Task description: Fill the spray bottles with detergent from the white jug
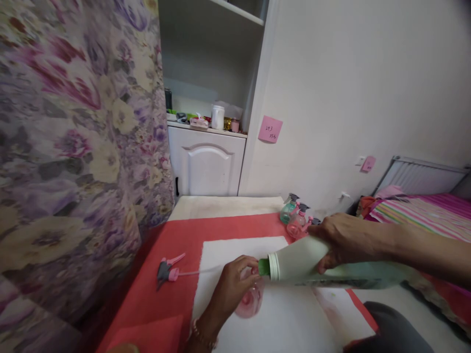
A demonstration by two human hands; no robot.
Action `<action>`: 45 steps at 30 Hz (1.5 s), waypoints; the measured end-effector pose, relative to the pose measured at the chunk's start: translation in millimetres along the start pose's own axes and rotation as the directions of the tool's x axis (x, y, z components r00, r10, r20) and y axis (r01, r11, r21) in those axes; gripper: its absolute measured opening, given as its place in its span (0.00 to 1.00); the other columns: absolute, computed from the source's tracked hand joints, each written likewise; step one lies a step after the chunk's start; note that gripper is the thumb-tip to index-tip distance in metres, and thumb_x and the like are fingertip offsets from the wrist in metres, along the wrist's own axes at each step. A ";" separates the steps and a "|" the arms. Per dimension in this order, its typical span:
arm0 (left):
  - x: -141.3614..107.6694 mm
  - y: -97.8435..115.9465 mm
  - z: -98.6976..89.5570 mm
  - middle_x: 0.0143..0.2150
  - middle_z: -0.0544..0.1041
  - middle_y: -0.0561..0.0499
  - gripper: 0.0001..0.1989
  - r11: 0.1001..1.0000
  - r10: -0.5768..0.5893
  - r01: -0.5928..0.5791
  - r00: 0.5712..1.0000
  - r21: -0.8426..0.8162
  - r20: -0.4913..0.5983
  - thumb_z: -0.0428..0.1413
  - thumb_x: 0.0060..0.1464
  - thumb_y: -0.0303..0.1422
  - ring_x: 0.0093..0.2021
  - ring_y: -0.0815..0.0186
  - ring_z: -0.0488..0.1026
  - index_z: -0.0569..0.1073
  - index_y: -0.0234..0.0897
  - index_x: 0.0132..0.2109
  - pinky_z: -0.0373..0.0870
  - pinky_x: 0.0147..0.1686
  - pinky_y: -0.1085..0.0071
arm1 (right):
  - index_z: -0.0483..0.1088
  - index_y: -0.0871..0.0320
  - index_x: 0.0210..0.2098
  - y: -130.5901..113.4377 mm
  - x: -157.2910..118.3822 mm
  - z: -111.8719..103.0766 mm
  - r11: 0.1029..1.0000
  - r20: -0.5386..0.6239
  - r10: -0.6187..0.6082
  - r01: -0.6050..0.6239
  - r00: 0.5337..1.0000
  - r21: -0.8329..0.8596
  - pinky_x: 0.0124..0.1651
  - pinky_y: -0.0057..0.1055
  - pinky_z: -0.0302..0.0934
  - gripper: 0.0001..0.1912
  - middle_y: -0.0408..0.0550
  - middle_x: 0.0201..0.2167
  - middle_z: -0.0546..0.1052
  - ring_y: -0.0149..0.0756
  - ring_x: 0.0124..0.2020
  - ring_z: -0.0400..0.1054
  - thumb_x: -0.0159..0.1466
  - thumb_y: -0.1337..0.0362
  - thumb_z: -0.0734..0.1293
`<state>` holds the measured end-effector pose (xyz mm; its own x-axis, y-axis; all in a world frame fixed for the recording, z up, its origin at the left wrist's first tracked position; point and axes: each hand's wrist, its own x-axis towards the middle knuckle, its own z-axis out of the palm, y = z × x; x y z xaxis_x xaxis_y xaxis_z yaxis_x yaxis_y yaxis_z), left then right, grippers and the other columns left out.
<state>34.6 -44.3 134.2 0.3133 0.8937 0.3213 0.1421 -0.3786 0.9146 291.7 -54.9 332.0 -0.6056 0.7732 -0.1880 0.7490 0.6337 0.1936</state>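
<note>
Gripping the pink bottle at the neck, left hand closed round it, on the white cloth; clutching the jug in the right hand, tipped nearly level, with its mouth right at the bottle's top. Room to move leftward now, over red cloth to the spray head near the desk's left edge. Tighter at the far right corner, among spray bottles. Past the far edge, cabinet and wall; curtain left, bed right.
</note>
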 end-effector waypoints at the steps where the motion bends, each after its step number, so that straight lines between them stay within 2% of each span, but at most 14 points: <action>1: 0.0 0.1 0.2 0.40 0.79 0.48 0.06 1.000 -0.001 0.001 1.000 -0.003 0.001 0.58 0.50 0.28 0.43 0.61 0.74 0.78 0.38 0.36 0.67 0.46 0.68 | 0.71 0.60 0.33 0.1 -0.1 0.1 1.000 -0.004 0.000 0.000 1.000 0.002 0.24 0.31 0.49 0.31 0.52 0.23 0.76 0.46 0.25 0.74 0.56 0.35 0.65; 17: 0.0 -5.5 0.6 0.40 0.79 0.48 0.07 1.000 0.017 -0.017 1.000 -0.021 -0.003 0.57 0.49 0.28 0.43 0.61 0.74 0.78 0.39 0.36 0.68 0.47 0.67 | 0.71 0.58 0.33 -1.1 -1.2 -0.9 1.000 -0.045 -0.017 0.017 0.999 -0.004 0.24 0.30 0.51 0.28 0.48 0.22 0.75 0.43 0.25 0.73 0.57 0.37 0.65; 24: -0.1 -2.4 0.4 0.39 0.78 0.48 0.07 1.000 0.012 -0.012 1.000 0.000 -0.006 0.57 0.48 0.26 0.43 0.61 0.74 0.78 0.38 0.36 0.67 0.46 0.68 | 0.71 0.59 0.33 -3.0 -0.7 -2.5 1.000 -0.011 0.006 -0.006 1.000 -0.002 0.25 0.29 0.53 0.27 0.49 0.22 0.76 0.44 0.25 0.74 0.57 0.38 0.66; 45: -0.2 -4.0 1.9 0.40 0.78 0.48 0.07 1.000 0.027 -0.027 1.000 -0.011 -0.008 0.57 0.49 0.25 0.42 0.62 0.74 0.77 0.38 0.35 0.67 0.46 0.68 | 0.71 0.58 0.34 -5.3 -1.6 -5.7 1.000 -0.017 -0.003 0.003 1.000 -0.011 0.25 0.29 0.54 0.28 0.48 0.23 0.76 0.43 0.24 0.73 0.57 0.37 0.65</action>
<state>35.7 -43.4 130.0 0.3097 0.8851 0.3473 0.1232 -0.3996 0.9084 287.2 -59.3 336.8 -0.6127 0.7714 -0.1718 0.7441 0.6364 0.2035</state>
